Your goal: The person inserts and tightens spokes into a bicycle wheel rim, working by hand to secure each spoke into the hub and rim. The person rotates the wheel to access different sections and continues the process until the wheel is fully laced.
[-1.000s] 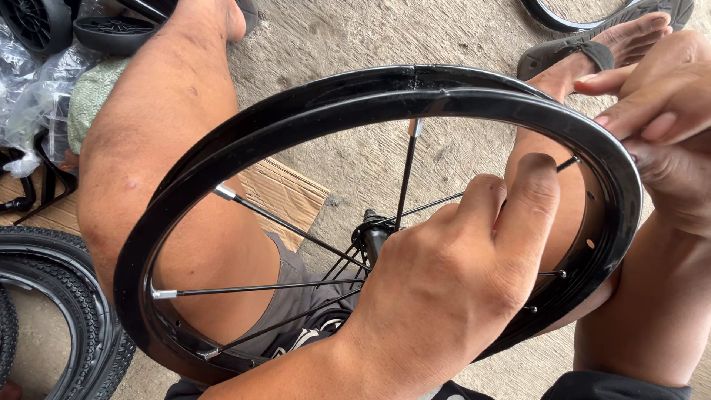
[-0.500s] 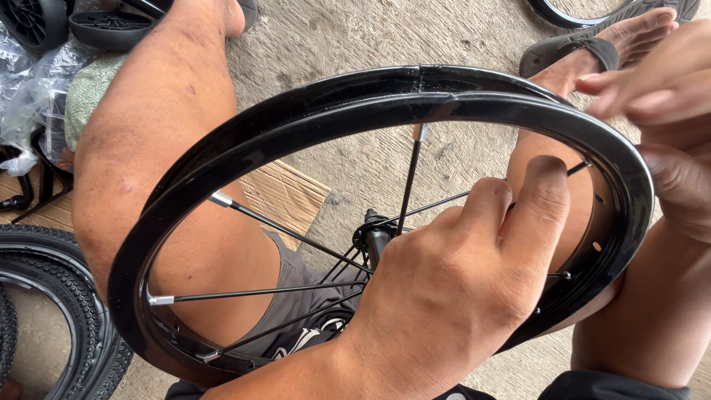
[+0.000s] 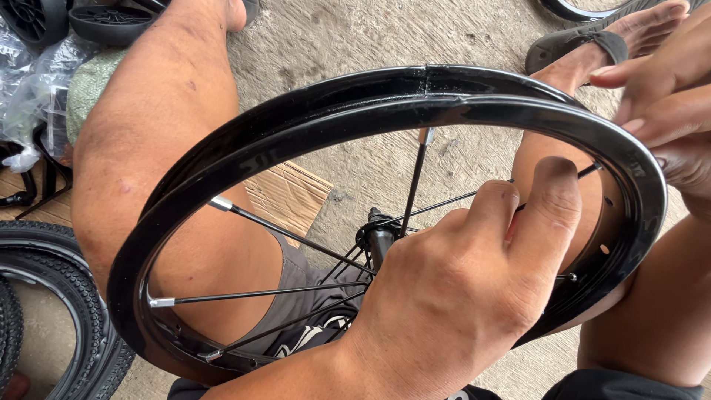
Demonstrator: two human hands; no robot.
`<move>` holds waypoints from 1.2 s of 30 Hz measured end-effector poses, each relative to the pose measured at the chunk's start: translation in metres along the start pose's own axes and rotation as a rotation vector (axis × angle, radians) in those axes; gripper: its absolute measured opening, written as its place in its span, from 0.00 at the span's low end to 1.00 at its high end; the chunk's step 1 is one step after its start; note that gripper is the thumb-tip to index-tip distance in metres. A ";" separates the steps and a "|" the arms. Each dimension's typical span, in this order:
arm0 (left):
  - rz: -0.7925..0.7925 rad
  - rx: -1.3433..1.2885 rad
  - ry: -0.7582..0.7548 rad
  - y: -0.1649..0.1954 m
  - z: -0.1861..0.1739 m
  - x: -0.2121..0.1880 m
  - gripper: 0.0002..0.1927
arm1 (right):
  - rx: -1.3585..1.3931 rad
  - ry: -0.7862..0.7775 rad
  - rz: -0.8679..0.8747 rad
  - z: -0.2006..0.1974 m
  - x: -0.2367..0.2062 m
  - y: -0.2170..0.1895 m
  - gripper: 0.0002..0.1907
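Note:
A black bicycle wheel rim with thin spokes and a hub rests across my bare knees. My left hand reaches through the middle of the wheel, back of the hand toward me. Its fingers are curled around a spoke near the rim's right side. My right hand is at the right edge of the view. Its fingertips hold the rim's outer right edge, and the rest of that hand is cut off. Silver spoke nipples show at the rim's left inner side.
A knobbly black tyre lies on the floor at lower left. Small black plastic wheels and clear plastic bags sit at upper left. A wooden board lies under the wheel. My sandalled foot rests on concrete at upper right.
The wheel has shifted a little to the right and up. My right hand has slid up along the rim's right edge, further out of view. My left hand stays on the spoke.

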State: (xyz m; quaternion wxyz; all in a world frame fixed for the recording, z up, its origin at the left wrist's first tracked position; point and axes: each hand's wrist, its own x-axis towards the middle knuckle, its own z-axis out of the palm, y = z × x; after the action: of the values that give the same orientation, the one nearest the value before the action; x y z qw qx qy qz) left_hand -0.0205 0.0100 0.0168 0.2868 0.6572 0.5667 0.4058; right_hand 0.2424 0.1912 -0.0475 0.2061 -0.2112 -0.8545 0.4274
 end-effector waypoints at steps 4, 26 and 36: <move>-0.001 0.027 0.013 0.000 0.002 0.000 0.22 | -0.051 -0.017 -0.035 -0.003 -0.003 0.003 0.09; 0.003 0.009 0.010 0.000 0.004 -0.001 0.20 | 0.124 0.006 -0.045 0.007 0.017 -0.010 0.08; 0.006 0.006 0.007 0.000 0.006 -0.008 0.22 | 0.082 -0.017 -0.018 0.001 -0.001 0.004 0.13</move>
State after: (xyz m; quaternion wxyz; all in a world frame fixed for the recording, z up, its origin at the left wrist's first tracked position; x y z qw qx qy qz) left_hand -0.0158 0.0024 0.0120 0.2817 0.6583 0.5669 0.4073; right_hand 0.2434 0.1925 -0.0512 0.2109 -0.1913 -0.8398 0.4622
